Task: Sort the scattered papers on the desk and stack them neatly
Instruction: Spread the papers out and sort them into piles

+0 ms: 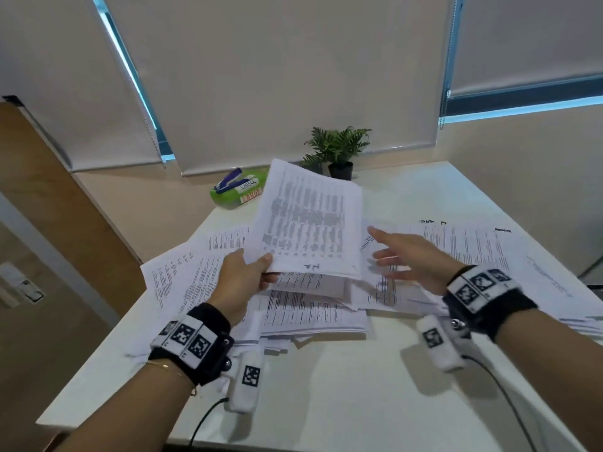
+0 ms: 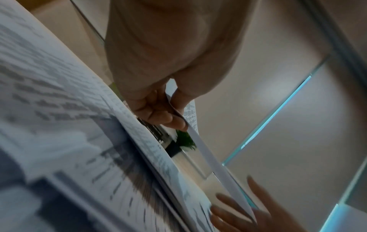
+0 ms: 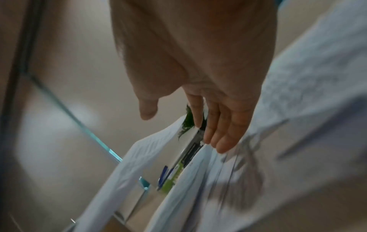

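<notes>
Printed white papers [image 1: 473, 252] lie scattered across the white desk [image 1: 326, 386]. My left hand [image 1: 243, 278] pinches the near corner of a thin bundle of printed sheets [image 1: 310, 220] and holds it tilted up above the pile. In the left wrist view the thumb and fingers [image 2: 158, 113] clamp that bundle's edge [image 2: 208, 157]. My right hand [image 1: 411, 259] hovers with straight, spread fingers just right of the bundle, over the papers, holding nothing. The right wrist view shows its flat fingers [image 3: 220, 130] above blurred sheets [image 3: 298, 109].
At the desk's far edge sit a green packet with a blue stapler on it [image 1: 236, 190] and two small potted plants [image 1: 339, 151]. Roller blinds cover the windows behind. A wooden door [image 1: 49, 207] stands to the left. Bare desk surface lies near me.
</notes>
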{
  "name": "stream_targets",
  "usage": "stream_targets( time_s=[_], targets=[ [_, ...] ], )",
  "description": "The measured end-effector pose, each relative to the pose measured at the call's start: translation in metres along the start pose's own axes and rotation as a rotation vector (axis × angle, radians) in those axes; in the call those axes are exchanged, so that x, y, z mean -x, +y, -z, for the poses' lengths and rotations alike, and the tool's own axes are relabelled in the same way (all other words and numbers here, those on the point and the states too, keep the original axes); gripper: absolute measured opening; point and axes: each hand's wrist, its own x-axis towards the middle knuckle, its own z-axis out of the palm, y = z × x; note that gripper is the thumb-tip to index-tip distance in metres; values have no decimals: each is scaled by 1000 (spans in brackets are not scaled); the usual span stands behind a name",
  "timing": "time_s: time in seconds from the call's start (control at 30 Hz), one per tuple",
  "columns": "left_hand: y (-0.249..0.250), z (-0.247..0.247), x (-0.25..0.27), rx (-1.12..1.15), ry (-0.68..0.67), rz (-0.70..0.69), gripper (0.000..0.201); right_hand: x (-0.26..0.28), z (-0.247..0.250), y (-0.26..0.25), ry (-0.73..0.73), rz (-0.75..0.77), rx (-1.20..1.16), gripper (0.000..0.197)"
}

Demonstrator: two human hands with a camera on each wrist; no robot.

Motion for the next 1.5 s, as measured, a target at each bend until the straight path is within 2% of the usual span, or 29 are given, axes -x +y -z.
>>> stream_targets(
  time_s=[0.1,0.13,0.2,0.27,0.33,0.4,0.47,0.5,0.57,0.6,0.7,0.77,0.83,0.87,1.0,1.07,1.17,1.23,1.3,1.37,1.4,1.5],
  targets=[
    [-4,-20,10,-72,-146,16,18,-6,-27,9,-141,-24,-242,40],
    [-6,-23,11,-106,-192,14,18,-11,-30,14,-138,1,-276,34],
    [-7,-26,10,-199,-224,-15,18,-19,-30,24,-50,47,-266,32],
    [-8,-22,1,-396,-167,-103,26,-26,-27,32,51,61,-202,33],
    [-9,-14,-13,-630,-41,-153,32,-30,-23,39,115,45,-151,26],
    [-12,-3,-29,-805,36,-68,50,-31,-20,45,145,14,-118,26],
    [-15,2,-40,-858,-9,116,77,-38,-17,55,164,-12,-109,55],
    [-16,2,-43,-848,-46,181,79,-54,-13,69,163,0,-115,70],
    [-21,2,-50,-773,-42,193,47,-59,-12,73,147,29,-121,90],
    [-24,2,-53,-736,-21,180,37,-44,-16,60,157,29,-116,92],
    [-22,3,-62,-678,6,169,44,-22,-21,44,213,16,-67,74],
    [-10,6,-62,-593,26,179,36,-18,-21,44,236,29,-113,88],
    [6,13,-63,-528,102,141,19,-17,-24,44,241,45,-177,96],
    [14,18,-64,-507,159,98,17,-20,-26,47,235,43,-195,95],
    [42,42,-71,-407,456,-73,27,-21,-30,45,216,36,-117,89],
    [57,48,-70,-243,510,-138,30,-22,-29,44,177,24,-78,90],
    [70,42,-62,-62,441,-157,33,-16,-27,41,124,66,-62,103],
    [70,27,-52,-23,316,-115,29,-15,-28,40,94,109,-29,105],
    [63,6,-43,-39,169,-62,25,-20,-28,44,87,99,-39,89],
    [51,-13,-36,-85,53,-17,22,-23,-29,43,110,67,-99,50],
    [44,-21,-34,-103,5,3,25,-22,-30,42,122,41,-130,40],
    [22,-38,-30,-201,-131,75,45,-30,-28,45,124,-43,-281,94]
  ],
)
